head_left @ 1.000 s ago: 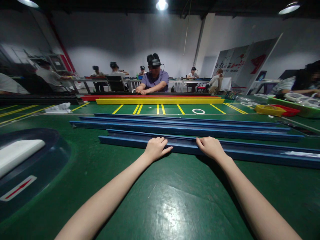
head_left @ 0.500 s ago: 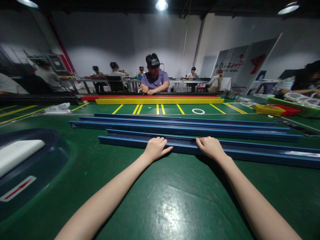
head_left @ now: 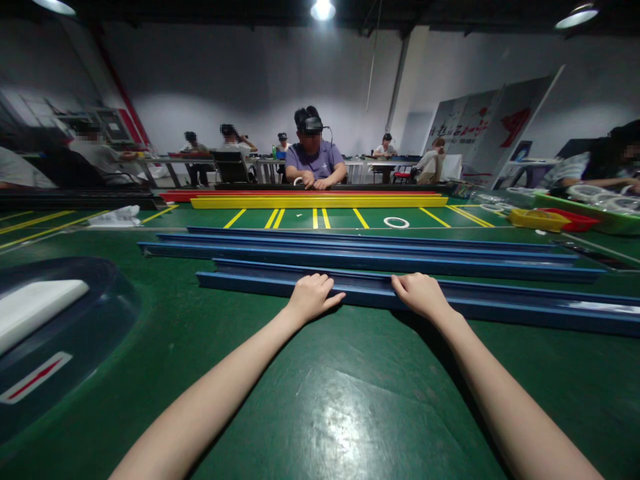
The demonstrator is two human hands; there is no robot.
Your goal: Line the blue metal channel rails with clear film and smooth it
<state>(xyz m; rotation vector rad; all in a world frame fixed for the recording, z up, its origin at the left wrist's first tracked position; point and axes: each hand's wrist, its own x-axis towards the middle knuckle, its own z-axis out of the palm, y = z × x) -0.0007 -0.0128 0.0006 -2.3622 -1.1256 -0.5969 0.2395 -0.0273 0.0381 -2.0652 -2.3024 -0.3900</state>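
A long blue channel (head_left: 260, 280) lies across the green table (head_left: 320, 387) in front of me. My left hand (head_left: 313, 295) grips its near wall left of centre, fingers curled over the edge into the channel and thumb stretched along the near side. To the right, my right hand (head_left: 417, 292) holds the same channel, its fingers bent over the near wall. The fingertips of both hands are partly hidden inside. Just beyond lie more blue channels (head_left: 370, 257), parallel to the held one.
Farther back are a yellow channel (head_left: 320, 202), red and black ones, and a white ring (head_left: 396, 223). At the right stand a yellow tray (head_left: 537, 220) and a green tray (head_left: 605, 217). A dark rounded object (head_left: 115, 300) is at left. A person (head_left: 315, 157) sits opposite.
Both my hands and the held blue channel look unchanged. The person opposite has shifted slightly to the right, hands included.
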